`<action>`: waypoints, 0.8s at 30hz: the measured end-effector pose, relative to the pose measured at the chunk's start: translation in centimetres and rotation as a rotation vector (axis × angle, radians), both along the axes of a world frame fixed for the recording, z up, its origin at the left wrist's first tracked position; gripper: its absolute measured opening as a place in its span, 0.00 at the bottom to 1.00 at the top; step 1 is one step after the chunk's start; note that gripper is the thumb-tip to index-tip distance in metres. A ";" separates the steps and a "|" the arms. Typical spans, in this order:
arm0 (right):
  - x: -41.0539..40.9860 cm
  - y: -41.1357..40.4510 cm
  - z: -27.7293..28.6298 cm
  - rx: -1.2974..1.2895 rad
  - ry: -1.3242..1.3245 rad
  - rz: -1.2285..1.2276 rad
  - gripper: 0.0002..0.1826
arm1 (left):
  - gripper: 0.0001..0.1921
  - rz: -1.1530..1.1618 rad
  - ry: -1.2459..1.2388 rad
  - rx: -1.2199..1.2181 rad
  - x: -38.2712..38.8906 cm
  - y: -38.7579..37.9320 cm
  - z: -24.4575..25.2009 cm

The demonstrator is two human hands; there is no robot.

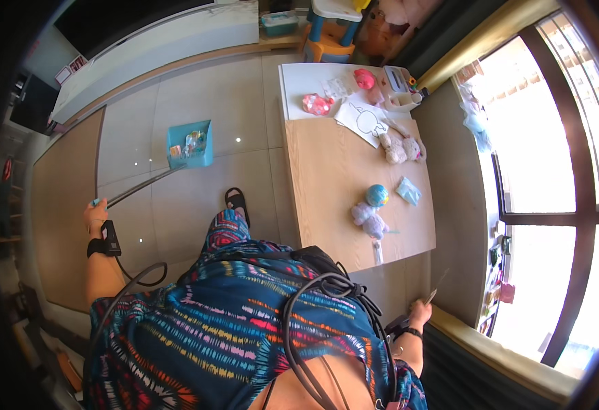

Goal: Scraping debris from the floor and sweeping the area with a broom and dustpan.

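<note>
On the left, my left hand [96, 212] grips the handle end of a long-handled blue dustpan [206, 154]. The pan rests on the tiled floor with small wrappers and other litter [195, 143] in it. At the lower right, beside the dark curtain, my right hand [420, 312] is closed around a thin, light-coloured stick or handle [431, 296]; its far part is blurred, so I cannot tell what it is.
A wooden-topped table [325, 205] at right holds plush toys [371, 220], a small globe-like ball [376, 195], a blue packet [408, 191] and a drawing [363, 120]. A child's chair [330, 46] stands beyond it. A long low cabinet [176, 46] lines the wall.
</note>
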State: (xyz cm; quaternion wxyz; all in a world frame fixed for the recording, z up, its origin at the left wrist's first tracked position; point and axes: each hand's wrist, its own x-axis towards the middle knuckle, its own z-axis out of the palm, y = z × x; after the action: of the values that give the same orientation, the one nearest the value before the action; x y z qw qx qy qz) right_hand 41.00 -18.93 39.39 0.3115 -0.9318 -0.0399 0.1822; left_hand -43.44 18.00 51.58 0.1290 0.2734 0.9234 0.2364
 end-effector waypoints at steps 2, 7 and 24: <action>1.1 4.7 0.4 0.093 -0.125 0.102 0.06 | 0.17 -0.024 0.015 -0.019 -1.2 0.6 -1.6; -2.2 20.9 1.5 -0.164 -0.416 0.390 0.10 | 0.22 -0.224 0.177 -0.185 -12.4 1.8 -5.9; -8.4 54.1 -2.0 0.210 -0.112 0.703 0.11 | 0.15 0.231 0.009 -0.082 -8.9 4.7 -7.2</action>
State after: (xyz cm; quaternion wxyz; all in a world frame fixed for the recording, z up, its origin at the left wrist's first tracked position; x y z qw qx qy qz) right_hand 32.64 35.13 37.34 0.3213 -0.8326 -0.3930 0.2215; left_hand -52.37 22.66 44.35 0.1078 0.1607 0.9583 0.2104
